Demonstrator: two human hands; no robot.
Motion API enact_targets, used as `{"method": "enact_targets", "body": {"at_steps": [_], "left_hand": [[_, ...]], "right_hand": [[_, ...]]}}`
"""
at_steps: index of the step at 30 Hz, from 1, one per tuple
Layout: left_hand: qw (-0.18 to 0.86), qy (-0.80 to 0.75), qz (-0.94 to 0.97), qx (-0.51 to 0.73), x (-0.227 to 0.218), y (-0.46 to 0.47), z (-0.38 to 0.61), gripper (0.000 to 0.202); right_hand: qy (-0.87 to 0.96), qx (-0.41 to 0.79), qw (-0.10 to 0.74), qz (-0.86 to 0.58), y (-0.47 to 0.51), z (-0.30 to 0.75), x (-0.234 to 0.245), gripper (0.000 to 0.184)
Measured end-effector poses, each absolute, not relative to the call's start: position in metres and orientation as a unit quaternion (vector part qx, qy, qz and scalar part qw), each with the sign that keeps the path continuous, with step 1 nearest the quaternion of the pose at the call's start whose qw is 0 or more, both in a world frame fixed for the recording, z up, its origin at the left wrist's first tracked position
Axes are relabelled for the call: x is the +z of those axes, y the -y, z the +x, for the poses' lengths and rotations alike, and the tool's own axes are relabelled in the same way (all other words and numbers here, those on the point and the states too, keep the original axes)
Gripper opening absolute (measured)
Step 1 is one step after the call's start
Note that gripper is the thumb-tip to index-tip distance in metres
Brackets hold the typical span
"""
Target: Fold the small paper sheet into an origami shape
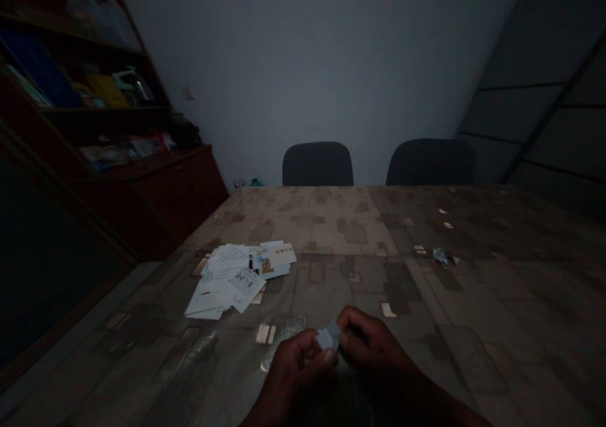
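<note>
Close to the table's near side, a small folded piece of pale paper (327, 337) is pinched between my two hands. My left hand (300, 364) grips its left and lower edge, the thumb lying along the front. On the other side my right hand (372, 342) is closed on the paper's right edge, its fingers curled and partly in shadow. Up and to the left of my hands lies a loose, overlapping pile of printed papers and cards (222, 275). What is printed on the small piece is too dark to tell.
A patterned cloth covers the table (322, 225). A small crumpled scrap (440, 258) lies on its right side. Two dark chairs (317, 163) stand at the far edge, before a bare wall. At the left is a wooden shelf cabinet (156, 187) with various items. The room is dim.
</note>
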State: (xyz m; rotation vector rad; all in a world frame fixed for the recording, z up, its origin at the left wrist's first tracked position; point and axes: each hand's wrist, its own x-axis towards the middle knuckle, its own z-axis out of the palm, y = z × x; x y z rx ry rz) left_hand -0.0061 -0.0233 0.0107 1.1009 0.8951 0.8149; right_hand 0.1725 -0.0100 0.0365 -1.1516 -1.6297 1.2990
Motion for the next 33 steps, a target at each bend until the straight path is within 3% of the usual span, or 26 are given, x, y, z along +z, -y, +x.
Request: {"method": "enact_targets", "body": {"at_steps": [2,6,10,14,18,22,27,33], "left_hand": [[0.626,-0.415,0.564,0.342,0.018,0.02,-0.013,0.045],[0.379,-0.368,0.773,0.351,0.028,0.008,-0.03,0.017],[0.183,-0.253,0.89,0.331,0.027,-0.001,-0.034,0.017],[0.166,-0.314,0.891,0.284,0.023,0.001,-0.028,0.023],[0.067,-0.306,0.911,0.267,0.023,0.002,-0.025,0.03],[-0.01,-0.292,0.923,0.25,0.02,0.0,-0.023,0.027],[0.001,-0.306,0.923,0.233,0.015,0.0,-0.024,0.021],[0.002,-0.307,0.922,0.235,0.016,0.002,-0.022,0.02]], "right_hand": [[0.644,0.527,0.35,-0.43,0.006,0.178,0.039,0.018],[0.679,0.525,0.306,-0.412,-0.001,0.192,0.044,0.019],[0.765,0.444,0.253,-0.391,-0.003,0.196,0.044,0.015],[0.793,0.387,0.223,-0.414,-0.001,0.192,0.043,0.01],[0.789,0.313,0.222,-0.48,0.0,0.189,0.044,0.012],[0.821,0.278,0.22,-0.448,0.001,0.192,0.034,0.012],[0.84,0.243,0.228,-0.428,0.009,0.193,0.012,0.023],[0.843,0.216,0.222,-0.439,0.014,0.189,0.014,0.02]]}}
